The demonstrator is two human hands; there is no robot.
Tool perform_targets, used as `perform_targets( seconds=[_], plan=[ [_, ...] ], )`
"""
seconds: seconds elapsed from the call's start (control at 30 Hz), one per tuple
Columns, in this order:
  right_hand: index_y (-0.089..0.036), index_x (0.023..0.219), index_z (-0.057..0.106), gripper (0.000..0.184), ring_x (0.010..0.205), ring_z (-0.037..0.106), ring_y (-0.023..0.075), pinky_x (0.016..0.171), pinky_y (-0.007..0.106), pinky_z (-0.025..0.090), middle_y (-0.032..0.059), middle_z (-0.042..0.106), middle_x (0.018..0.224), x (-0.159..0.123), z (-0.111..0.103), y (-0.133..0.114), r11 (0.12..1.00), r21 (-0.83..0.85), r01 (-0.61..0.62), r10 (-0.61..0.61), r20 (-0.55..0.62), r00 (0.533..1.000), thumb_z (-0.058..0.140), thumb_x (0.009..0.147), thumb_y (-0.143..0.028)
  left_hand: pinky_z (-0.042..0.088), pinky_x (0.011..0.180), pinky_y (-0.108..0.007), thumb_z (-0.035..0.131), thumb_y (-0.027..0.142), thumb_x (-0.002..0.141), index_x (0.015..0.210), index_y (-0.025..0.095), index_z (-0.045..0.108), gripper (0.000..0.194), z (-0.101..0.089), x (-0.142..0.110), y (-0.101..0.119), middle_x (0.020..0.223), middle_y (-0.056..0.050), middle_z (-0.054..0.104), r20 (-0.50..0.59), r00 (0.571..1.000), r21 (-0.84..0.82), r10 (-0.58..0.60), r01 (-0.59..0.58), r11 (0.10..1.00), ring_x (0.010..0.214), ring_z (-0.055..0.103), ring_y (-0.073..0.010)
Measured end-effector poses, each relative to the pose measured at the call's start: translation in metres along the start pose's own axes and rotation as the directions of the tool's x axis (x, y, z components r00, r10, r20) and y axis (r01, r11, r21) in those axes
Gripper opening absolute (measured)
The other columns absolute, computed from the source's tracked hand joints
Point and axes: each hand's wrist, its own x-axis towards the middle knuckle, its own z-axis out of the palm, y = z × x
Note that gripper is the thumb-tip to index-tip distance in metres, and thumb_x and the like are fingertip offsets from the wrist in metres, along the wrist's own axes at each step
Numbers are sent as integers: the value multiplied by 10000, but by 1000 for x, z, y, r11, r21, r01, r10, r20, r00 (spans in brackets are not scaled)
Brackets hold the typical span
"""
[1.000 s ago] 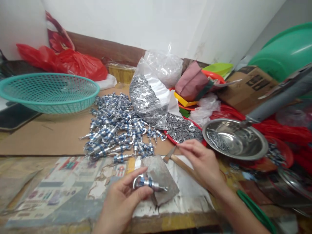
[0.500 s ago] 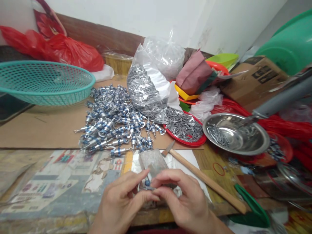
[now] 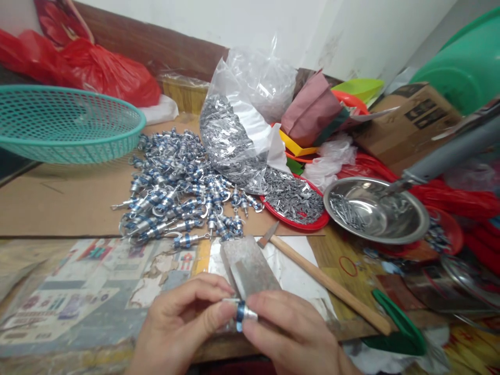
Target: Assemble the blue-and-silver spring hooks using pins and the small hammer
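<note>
A small silver-and-blue metal fitting is held between both hands near the table's front edge. My right hand pinches its silver end between thumb and fingers. My left hand is closed at the other end, where a thin metal bit shows by the thumb; most of that end is hidden by the fingers. Just beyond the hands lies a grey metal block on white paper. To its right rests a hammer with a wooden handle. A heap of similar silver-and-blue fittings covers the cardboard further back.
A clear bag of small metal clips leans beside a red plate of clips. On the right stand a steel bowl with pins and a green plastic piece. A turquoise basket is at the left.
The fitting has been turned, so its blue band and silver end now show between the fingers. Both hands have shifted slightly and uncover more of the block. The view has tilted a little.
</note>
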Motion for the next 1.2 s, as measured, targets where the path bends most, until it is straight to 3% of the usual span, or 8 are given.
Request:
perform_targets(
  seconds=[0.23, 0.43, 0.63, 0.8, 0.9, 1.03, 1.1, 1.2],
  plan=[
    [-185, 920, 645, 201, 894, 676, 139, 827, 192, 543, 18, 738, 846, -12, 12, 3, 993, -58, 102, -107, -102, 989, 445, 929, -182, 536, 712, -267, 721, 285, 636, 557, 265, 723, 81, 1, -7, 7, 744, -26, 729, -38, 999, 42, -3, 4, 999, 799, 648, -225],
    [-178, 915, 638, 189, 862, 683, 134, 790, 189, 547, 38, 740, 862, -3, 4, -3, 998, -34, 49, -50, -47, 998, 450, 928, -181, 522, 749, -261, 703, 276, 653, 562, 275, 736, 97, -9, -5, 14, 820, -33, 744, 102, 995, 178, 6, -25, 984, 836, 665, -229],
    [-214, 867, 676, 149, 626, 680, 114, 580, 167, 544, 35, 735, 790, -4, 5, -11, 989, 12, -146, 146, -33, 989, 528, 881, -206, 521, 566, -251, 776, 366, 570, 552, 217, 735, 156, 1, -9, 13, 651, -33, 743, 25, 973, -29, -229, 229, 973, 614, 656, -197],
    [-230, 997, 685, 237, 586, 652, 125, 517, 178, 529, 58, 707, 782, -17, 22, -19, 932, 186, -312, 343, -168, 924, 620, 780, -160, 540, 653, -229, 828, 455, 484, 917, 278, 708, 482, 15, -16, 0, 699, 25, 741, -111, 946, -238, -306, 273, 932, 702, 678, -186],
    [-198, 928, 722, 187, 562, 643, 119, 499, 165, 520, 60, 695, 732, -11, 14, -17, 901, 249, -354, 375, -38, 926, 640, 767, -151, 529, 688, -172, 846, 419, 491, 1114, 344, 569, 685, 19, -17, -4, 744, 66, 704, -98, 963, -276, -250, 215, 937, 740, 666, -145],
    [-184, 878, 727, 161, 751, 669, 133, 690, 201, 546, 46, 709, 829, 5, -19, 32, 891, 28, -453, 447, 116, 887, 570, 848, -199, 548, 650, -204, 788, 451, 592, 1226, 295, 446, 737, 14, -8, -7, 777, 36, 664, 13, 965, -229, -262, 258, 939, 736, 644, -159],
    [-185, 997, 693, 265, 985, 630, 165, 879, 282, 501, 62, 692, 1023, 9, -36, 77, 729, -448, -518, 601, 55, 798, 449, 902, -146, 551, 651, -234, 751, 453, 644, 1268, 293, 394, 737, 10, -3, -8, 792, 27, 645, 79, 963, -190, -258, 269, 944, 741, 637, -171],
    [-168, 955, 695, 268, 981, 632, 210, 890, 361, 489, 89, 695, 1002, 8, -52, 142, 626, -603, -494, 694, 142, 706, 466, 868, -60, 538, 655, -243, 698, 420, 718, 1293, 289, 358, 681, 4, 5, -10, 804, 19, 621, 180, 960, -150, -215, 243, 958, 744, 616, -164]
  ],
)
